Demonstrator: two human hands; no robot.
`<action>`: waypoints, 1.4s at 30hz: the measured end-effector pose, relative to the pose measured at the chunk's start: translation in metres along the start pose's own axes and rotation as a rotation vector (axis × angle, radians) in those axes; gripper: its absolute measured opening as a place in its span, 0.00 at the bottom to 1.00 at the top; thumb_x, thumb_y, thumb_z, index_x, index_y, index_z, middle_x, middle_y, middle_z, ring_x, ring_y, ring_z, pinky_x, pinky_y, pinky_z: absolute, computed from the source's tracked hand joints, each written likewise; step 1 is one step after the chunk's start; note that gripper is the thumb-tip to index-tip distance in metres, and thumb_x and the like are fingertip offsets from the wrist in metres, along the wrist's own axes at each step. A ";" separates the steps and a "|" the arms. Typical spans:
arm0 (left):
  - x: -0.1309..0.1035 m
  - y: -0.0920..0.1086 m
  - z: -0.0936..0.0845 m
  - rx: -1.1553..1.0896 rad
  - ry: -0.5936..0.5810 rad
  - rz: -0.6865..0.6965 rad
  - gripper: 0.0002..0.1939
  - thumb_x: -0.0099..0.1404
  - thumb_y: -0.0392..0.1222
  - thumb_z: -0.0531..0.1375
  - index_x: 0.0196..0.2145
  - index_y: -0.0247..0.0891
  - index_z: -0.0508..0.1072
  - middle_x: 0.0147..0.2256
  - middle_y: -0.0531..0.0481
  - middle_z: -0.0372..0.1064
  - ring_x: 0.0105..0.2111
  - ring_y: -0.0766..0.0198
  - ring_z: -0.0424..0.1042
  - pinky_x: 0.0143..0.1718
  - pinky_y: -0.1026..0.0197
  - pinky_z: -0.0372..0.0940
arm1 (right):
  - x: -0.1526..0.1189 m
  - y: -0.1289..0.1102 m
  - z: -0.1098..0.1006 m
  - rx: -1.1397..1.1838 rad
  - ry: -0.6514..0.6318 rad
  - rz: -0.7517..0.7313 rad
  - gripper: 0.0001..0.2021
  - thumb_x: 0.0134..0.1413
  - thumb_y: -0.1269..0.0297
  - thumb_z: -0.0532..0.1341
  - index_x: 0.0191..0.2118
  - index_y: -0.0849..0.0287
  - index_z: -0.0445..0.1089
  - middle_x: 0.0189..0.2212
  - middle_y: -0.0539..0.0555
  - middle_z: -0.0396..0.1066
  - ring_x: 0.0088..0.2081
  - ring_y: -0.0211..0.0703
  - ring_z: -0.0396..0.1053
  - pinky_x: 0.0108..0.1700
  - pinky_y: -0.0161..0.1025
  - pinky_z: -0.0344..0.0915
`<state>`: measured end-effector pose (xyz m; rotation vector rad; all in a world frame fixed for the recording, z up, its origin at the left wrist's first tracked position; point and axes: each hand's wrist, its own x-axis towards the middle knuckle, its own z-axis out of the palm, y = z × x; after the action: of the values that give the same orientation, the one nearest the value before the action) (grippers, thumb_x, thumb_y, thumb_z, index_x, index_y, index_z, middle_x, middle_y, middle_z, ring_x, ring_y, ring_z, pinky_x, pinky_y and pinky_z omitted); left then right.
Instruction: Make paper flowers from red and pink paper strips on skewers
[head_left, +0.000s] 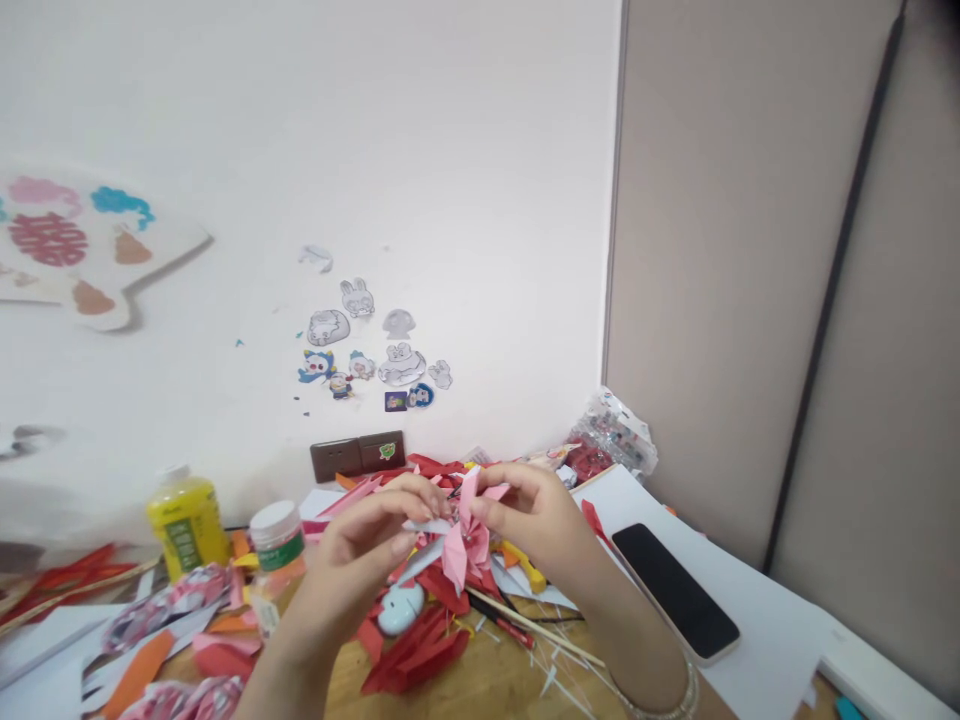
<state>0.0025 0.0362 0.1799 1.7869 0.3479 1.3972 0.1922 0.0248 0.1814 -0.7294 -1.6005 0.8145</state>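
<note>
Both hands meet over the middle of the cluttered table around a pink folded-paper flower (466,550) with pointed petals. My right hand (532,508) pinches its upper right petals between thumb and fingers. From the left, my left hand (375,535) curls in, fingers bent and thumb below, with a pale paper petal (424,562) beside its fingertips. What the left fingertips grip at the flower's centre is partly hidden. Below the hands lie red paper strips (420,650), a white rounded case (400,608) and a thin wooden stick (536,625).
On the left stand a yellow bottle (187,525) and a white-lidded jar (276,535), near a patterned scrunchie (169,605) and orange paper (139,672). At right a black phone (675,590) lies on white paper (772,640). A brown socket panel (358,455) is on the wall behind.
</note>
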 end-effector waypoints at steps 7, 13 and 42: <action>0.005 0.027 0.021 0.628 0.124 -0.103 0.07 0.56 0.45 0.61 0.29 0.41 0.75 0.30 0.49 0.74 0.32 0.58 0.72 0.36 0.60 0.67 | -0.005 -0.011 0.008 -0.342 0.087 -0.304 0.04 0.49 0.71 0.64 0.33 0.56 0.74 0.32 0.49 0.74 0.37 0.39 0.69 0.42 0.35 0.62; 0.005 0.029 0.039 0.716 0.252 -0.125 0.08 0.57 0.47 0.59 0.26 0.40 0.71 0.23 0.54 0.71 0.23 0.64 0.70 0.26 0.65 0.66 | -0.007 -0.008 0.011 -0.355 0.057 -0.326 0.08 0.51 0.72 0.62 0.37 0.56 0.74 0.33 0.51 0.74 0.37 0.40 0.69 0.41 0.35 0.63; -0.004 0.026 0.045 0.887 0.278 0.348 0.08 0.59 0.36 0.61 0.37 0.45 0.73 0.38 0.49 0.73 0.41 0.57 0.71 0.43 0.56 0.64 | -0.011 -0.021 0.012 -0.317 0.249 -0.499 0.10 0.48 0.79 0.57 0.33 0.55 0.67 0.31 0.50 0.69 0.36 0.41 0.67 0.40 0.38 0.63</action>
<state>0.0347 -0.0023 0.1946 2.4318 0.9557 1.9251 0.1811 0.0025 0.1910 -0.5843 -1.6010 0.1044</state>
